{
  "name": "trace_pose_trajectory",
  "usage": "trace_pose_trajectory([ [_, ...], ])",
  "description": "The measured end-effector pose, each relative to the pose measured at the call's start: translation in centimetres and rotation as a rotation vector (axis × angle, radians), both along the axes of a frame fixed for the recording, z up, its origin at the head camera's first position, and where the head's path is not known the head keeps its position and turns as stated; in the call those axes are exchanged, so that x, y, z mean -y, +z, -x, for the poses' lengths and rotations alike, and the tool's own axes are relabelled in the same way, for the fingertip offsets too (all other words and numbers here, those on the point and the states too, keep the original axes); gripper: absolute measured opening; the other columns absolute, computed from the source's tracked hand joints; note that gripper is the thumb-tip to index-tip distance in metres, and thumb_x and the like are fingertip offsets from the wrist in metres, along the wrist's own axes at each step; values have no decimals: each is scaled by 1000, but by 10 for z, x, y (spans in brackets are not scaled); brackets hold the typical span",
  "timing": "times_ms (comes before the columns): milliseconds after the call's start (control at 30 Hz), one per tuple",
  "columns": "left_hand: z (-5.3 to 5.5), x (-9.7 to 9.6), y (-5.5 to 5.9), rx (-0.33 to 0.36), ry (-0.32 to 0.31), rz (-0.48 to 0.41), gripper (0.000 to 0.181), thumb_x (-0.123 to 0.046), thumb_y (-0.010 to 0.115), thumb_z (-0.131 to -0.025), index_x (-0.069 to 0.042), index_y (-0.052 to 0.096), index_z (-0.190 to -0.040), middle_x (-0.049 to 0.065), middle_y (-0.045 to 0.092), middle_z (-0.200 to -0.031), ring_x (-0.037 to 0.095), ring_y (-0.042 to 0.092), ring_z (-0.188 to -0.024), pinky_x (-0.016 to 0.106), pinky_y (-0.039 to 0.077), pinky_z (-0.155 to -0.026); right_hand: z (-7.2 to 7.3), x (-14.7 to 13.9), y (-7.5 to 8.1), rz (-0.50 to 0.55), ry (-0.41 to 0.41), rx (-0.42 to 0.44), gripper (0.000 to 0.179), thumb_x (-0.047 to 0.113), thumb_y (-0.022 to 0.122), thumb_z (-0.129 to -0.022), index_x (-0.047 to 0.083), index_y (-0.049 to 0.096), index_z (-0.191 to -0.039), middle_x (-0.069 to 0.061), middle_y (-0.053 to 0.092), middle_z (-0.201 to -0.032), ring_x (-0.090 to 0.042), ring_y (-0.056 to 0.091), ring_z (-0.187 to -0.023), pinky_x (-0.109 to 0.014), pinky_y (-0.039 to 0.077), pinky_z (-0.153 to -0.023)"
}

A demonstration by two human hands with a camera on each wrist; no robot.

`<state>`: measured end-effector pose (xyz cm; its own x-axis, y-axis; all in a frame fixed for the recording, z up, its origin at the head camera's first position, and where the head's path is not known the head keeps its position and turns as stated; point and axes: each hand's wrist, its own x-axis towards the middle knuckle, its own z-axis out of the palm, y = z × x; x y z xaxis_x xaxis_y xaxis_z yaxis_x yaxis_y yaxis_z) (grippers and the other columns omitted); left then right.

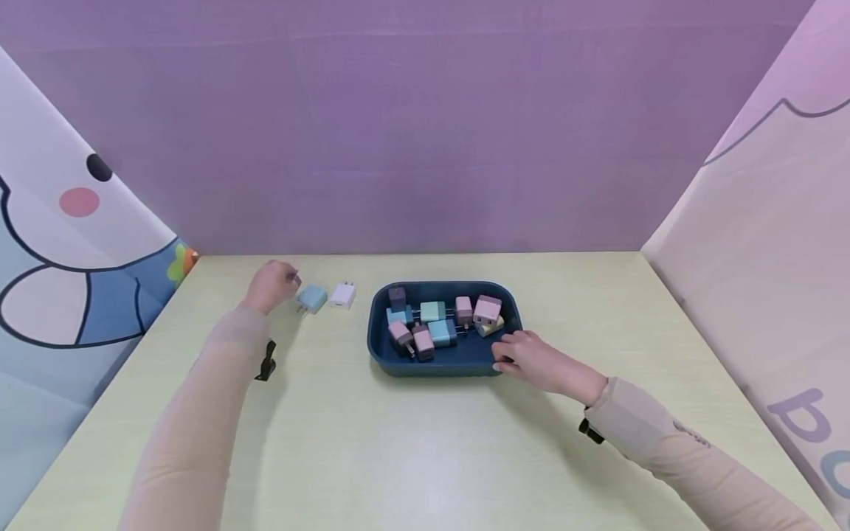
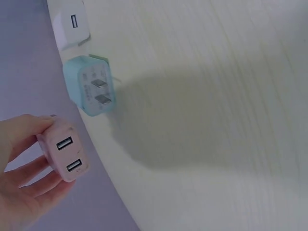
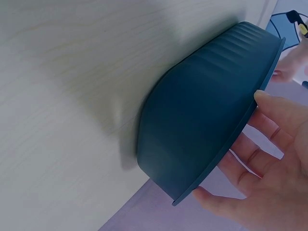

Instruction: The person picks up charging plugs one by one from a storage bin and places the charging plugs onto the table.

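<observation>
Right grip is holding the dark-blue tray by its near right rim | tray is lying lengthwise left-right on the desk | left grip is pinching a pale pink charger, left of the light-blue charger | two slots are facing the left wrist camera, that face's long axis slanting down rightward there

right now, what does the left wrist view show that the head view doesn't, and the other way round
Only the left wrist view: the two USB ports on the pink wall charger held by the left hand, and the print around the light blue charger's prongs.

Only the head view: the navy tray, the wall chargers inside it, and the right hand at its rim.

Both: the left hand, light blue charger, white charger and pale table.
</observation>
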<state>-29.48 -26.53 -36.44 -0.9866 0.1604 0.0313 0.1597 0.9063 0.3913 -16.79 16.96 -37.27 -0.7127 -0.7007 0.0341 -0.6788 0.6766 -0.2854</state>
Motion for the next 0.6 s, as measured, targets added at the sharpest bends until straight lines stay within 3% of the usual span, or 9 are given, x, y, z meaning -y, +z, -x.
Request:
trace_pose_trajectory([
  [600,-4,7,-17,41,45,-42,29,0,48,-83,15,52,-108,33,49,-111,47,45,-103,53,34,-90,0,-1,0,10,1,-3,20,15,58,-85,16,45,-70,9,36,-64,-10,34,-62,-27,28,-65],
])
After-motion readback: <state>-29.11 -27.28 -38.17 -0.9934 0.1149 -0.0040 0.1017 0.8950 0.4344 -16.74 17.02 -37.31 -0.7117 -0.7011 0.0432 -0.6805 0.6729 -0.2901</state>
